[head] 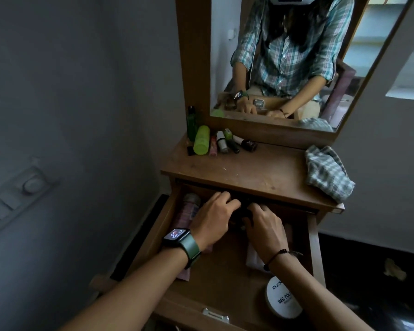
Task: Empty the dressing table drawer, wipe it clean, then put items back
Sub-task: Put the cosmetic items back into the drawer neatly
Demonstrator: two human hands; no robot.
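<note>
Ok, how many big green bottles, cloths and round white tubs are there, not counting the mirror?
Big green bottles: 2
Cloths: 1
White tubs: 1
Total: 4

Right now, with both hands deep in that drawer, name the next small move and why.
Probably lift out whatever dark item both hands reach at the drawer's back and set it by the bottles on top: the pink bottle and nail polish remover tub remain inside.
</note>
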